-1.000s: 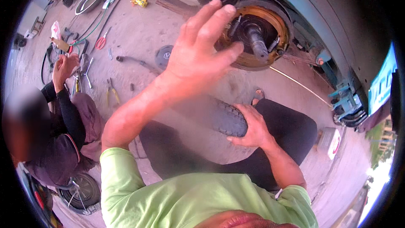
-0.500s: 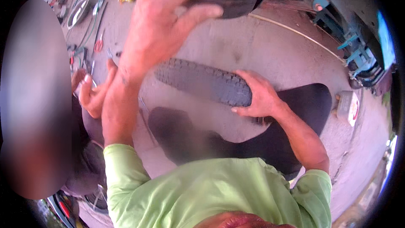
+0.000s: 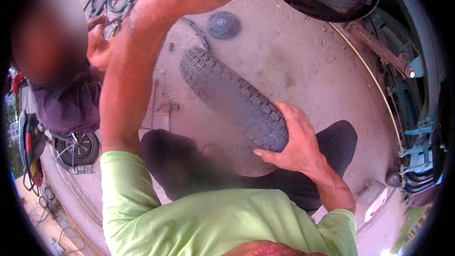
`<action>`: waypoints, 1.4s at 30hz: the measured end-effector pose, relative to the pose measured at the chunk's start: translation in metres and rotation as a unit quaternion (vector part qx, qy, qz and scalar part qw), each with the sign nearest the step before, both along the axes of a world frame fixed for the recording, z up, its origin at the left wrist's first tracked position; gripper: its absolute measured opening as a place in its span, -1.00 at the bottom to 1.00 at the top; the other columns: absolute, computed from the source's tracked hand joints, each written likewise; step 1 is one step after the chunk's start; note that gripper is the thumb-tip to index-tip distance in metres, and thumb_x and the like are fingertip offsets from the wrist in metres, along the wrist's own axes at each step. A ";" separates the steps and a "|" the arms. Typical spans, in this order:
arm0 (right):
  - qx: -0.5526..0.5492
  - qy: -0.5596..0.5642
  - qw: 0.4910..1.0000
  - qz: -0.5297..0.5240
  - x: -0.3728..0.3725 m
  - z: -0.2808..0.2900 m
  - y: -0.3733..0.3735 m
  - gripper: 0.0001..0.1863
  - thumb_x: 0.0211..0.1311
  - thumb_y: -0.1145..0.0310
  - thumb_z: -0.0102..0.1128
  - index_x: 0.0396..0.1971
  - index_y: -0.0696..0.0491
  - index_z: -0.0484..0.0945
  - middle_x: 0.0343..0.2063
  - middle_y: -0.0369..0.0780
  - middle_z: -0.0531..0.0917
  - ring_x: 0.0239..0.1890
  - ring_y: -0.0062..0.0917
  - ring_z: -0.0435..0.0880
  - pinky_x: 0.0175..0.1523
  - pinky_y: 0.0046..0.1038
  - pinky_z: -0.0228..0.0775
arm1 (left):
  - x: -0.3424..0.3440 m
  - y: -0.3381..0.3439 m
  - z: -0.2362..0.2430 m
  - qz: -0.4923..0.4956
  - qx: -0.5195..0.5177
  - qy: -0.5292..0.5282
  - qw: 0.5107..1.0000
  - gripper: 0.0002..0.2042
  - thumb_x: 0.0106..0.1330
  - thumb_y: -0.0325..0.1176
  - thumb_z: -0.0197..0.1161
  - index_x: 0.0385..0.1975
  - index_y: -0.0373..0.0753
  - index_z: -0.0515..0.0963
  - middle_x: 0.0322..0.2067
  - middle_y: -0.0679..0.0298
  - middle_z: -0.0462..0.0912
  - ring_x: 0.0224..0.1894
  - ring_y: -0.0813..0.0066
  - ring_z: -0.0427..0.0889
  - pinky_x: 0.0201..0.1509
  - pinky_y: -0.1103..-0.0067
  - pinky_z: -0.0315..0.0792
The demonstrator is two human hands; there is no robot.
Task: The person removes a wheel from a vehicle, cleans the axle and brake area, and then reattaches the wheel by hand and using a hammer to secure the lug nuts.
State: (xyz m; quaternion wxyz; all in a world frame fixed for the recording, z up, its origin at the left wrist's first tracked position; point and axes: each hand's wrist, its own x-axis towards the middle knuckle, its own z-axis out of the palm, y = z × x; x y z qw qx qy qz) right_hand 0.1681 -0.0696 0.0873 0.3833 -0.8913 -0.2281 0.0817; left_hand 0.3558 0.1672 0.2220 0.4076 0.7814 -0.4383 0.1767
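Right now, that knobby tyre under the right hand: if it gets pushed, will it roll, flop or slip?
The tyre looks round and stands on edge, so it would probably roll or tip once let go. Its chunky tread blocks suggest thick, fairly stiff rubber, likely heavy for its size. The right hand grips over the tread, which should not be slippery.

Left arm (image 3: 128,66) is reaching up and forward, forearm raised (hand mostly cut off at the top edge). Right hand (image 3: 296,144) is resting palm-down, fingers (image 3: 289,114) curling, wrist bending slightly inward.
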 end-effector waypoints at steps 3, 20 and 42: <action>0.009 -0.010 0.999 0.029 -0.001 0.002 -0.001 0.04 -0.26 0.09 0.61 0.27 0.18 0.29 0.16 0.05 0.47 0.22 -0.03 0.45 0.31 -0.13 0.31 | -0.004 -0.005 -0.004 0.033 -0.012 0.030 0.999 -0.51 0.21 -0.05 0.40 -0.08 -0.37 0.57 0.17 -0.04 0.37 0.12 0.17 0.51 0.06 0.35 0.57; 0.046 -0.053 0.992 0.103 -0.012 0.004 -0.004 -0.04 -0.33 0.13 0.63 0.18 0.17 0.43 0.11 -0.04 0.56 0.18 -0.11 0.51 0.28 -0.17 0.37 | -0.033 -0.030 -0.059 0.142 -0.251 0.121 0.950 -0.36 0.15 -0.38 0.48 0.21 -0.37 0.33 0.19 0.14 0.43 0.22 0.34 0.47 0.17 0.40 0.51; 0.043 -0.034 0.994 0.093 0.011 0.006 -0.024 -0.07 -0.35 0.13 0.61 0.16 0.15 0.43 0.07 -0.02 0.57 0.14 -0.10 0.54 0.26 -0.17 0.38 | -0.063 -0.033 -0.075 0.198 -0.060 0.066 0.976 -0.81 0.15 -0.51 0.39 -0.23 -0.30 0.65 -0.30 0.14 0.71 -0.28 0.38 0.69 -0.18 0.52 0.53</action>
